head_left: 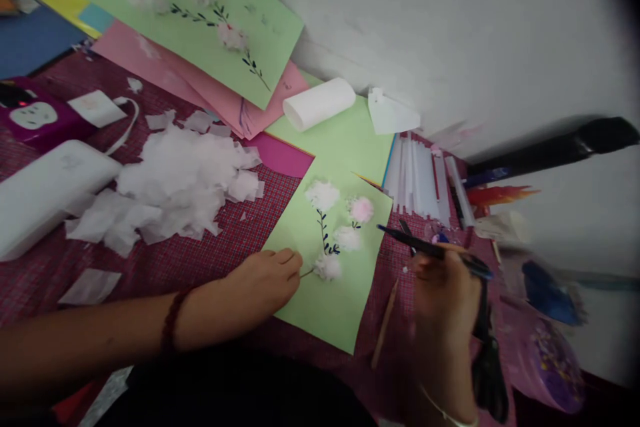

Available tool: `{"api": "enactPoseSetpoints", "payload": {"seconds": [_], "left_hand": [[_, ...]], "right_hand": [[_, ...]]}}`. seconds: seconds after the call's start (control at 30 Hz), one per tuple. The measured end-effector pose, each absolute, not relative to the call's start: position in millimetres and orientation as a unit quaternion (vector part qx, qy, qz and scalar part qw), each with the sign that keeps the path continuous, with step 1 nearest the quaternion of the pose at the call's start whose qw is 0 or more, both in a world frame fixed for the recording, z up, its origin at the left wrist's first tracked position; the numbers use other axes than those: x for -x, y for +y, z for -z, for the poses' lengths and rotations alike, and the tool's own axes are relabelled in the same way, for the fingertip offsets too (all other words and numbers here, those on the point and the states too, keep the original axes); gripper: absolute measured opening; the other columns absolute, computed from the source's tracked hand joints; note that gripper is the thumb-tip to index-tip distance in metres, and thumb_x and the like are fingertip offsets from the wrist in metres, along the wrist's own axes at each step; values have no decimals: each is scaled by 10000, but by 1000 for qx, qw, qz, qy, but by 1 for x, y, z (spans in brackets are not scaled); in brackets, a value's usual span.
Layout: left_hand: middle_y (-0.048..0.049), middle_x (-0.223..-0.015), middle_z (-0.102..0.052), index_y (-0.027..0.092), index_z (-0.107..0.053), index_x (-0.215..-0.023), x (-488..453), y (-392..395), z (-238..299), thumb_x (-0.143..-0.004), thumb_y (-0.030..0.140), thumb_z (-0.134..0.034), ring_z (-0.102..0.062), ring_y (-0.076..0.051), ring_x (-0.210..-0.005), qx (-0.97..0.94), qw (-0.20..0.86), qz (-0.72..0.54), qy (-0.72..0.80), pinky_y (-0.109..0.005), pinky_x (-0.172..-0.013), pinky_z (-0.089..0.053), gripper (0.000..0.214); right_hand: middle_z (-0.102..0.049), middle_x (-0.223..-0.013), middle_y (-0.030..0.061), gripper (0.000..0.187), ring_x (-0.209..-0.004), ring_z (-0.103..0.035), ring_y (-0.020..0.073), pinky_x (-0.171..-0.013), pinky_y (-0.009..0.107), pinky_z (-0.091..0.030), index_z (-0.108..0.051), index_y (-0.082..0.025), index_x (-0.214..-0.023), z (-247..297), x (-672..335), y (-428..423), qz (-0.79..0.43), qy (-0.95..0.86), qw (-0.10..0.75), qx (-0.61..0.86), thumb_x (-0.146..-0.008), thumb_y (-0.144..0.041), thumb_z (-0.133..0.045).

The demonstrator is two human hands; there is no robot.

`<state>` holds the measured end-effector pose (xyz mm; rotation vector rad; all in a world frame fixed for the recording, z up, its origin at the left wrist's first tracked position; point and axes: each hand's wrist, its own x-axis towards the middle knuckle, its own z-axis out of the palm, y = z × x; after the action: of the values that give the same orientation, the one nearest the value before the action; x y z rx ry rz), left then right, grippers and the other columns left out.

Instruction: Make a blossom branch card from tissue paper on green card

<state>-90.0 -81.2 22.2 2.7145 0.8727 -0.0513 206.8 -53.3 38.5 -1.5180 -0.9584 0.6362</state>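
Note:
My left hand (265, 280) rests on the near left edge of a light green card (330, 307), fingers closed in a pinch on a thin stick whose tip touches a white tissue puff (328, 267). More puffs, white (323, 195) and pink (361, 209), sit around a drawn dark stem (325, 233) on the card. My right hand (445, 287), somewhat blurred, is closed around a dark pen (425, 247) that points left toward the card's right edge. Dark scissors (487, 360) hang by that hand.
A heap of white tissue scraps (175, 180) lies left on the red checked cloth (210, 253). Behind are finished green (200, 7) and pink (165, 67) cards, a white paper roll (319, 103), white paper strips (420, 177), a white case (45, 193) and a purple tub (545, 360).

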Motion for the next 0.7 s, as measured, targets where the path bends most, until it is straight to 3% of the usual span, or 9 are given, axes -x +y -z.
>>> {"api": "enactPoseSetpoints", "payload": {"seconds": [0.13,0.33,0.7], "left_hand": [[-93,-1034,-613,125,-638,-978,90,-83,-22,-852,44,-557,-570,-202,-885,-940,151,16,304,-301,-673,-524,170],[-98,-1022,-591,121,-638,-958,90,-85,-15,-871,85,-544,-559,-206,-849,-941,137,2,308,-312,-607,-499,133],[-95,-1047,-600,123,-648,-965,89,-84,-19,-874,96,-559,-559,-200,-862,-941,133,17,310,-301,-619,-494,130]], "right_hand": [[-599,-630,-26,135,-531,-567,138,-531,283,-460,-620,-211,-854,-22,-155,-51,-356,-451,548,608,-800,-329,-657],[-613,-694,-16,179,-555,-625,146,-540,276,-499,-605,-193,-857,-10,-141,-49,-338,-503,490,627,-796,-352,-659],[-605,-738,5,174,-571,-632,155,-527,285,-521,-604,-200,-806,-12,-132,-44,-337,-504,469,642,-755,-355,-665]]}}
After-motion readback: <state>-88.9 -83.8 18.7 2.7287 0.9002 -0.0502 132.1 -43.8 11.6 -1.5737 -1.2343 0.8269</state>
